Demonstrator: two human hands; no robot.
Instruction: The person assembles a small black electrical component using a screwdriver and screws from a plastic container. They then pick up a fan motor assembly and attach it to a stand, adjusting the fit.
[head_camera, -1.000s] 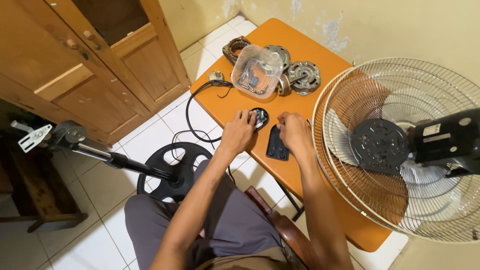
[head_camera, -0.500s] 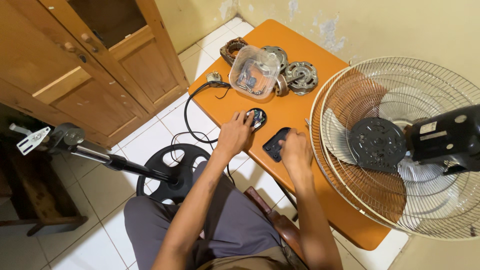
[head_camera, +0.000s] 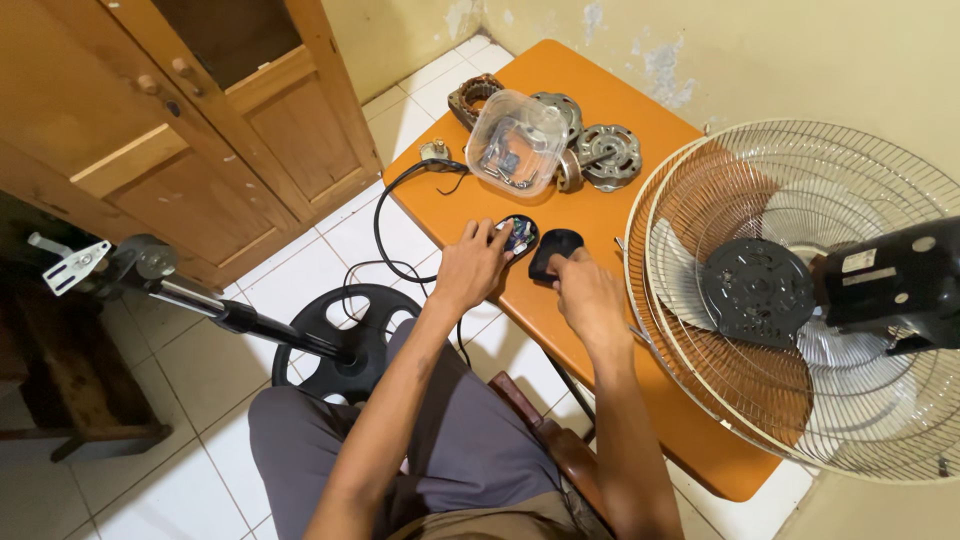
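Observation:
My left hand (head_camera: 468, 268) rests on the orange table (head_camera: 610, 85), its fingertips holding a small round black housing (head_camera: 519, 235) with wiring and a circuit showing inside. My right hand (head_camera: 587, 293) grips the near end of a black plastic cover (head_camera: 556, 250) that lies just right of the housing, almost touching it. A black cable (head_camera: 385, 215) runs from the housing over the table's left edge down to the floor.
A large fan (head_camera: 800, 300) with a wire grille lies over the table's right side. At the far end sit a clear plastic tub (head_camera: 516, 143), a copper-wound stator (head_camera: 468, 98) and metal motor shells (head_camera: 608, 155). A black stand base (head_camera: 345, 345) and pole (head_camera: 200, 300) lie on the tiled floor by a wooden cabinet (head_camera: 150, 150).
My right hand has drawn back toward me and turned the black cover, bringing it closer to the round housing. My left hand has stayed on the housing.

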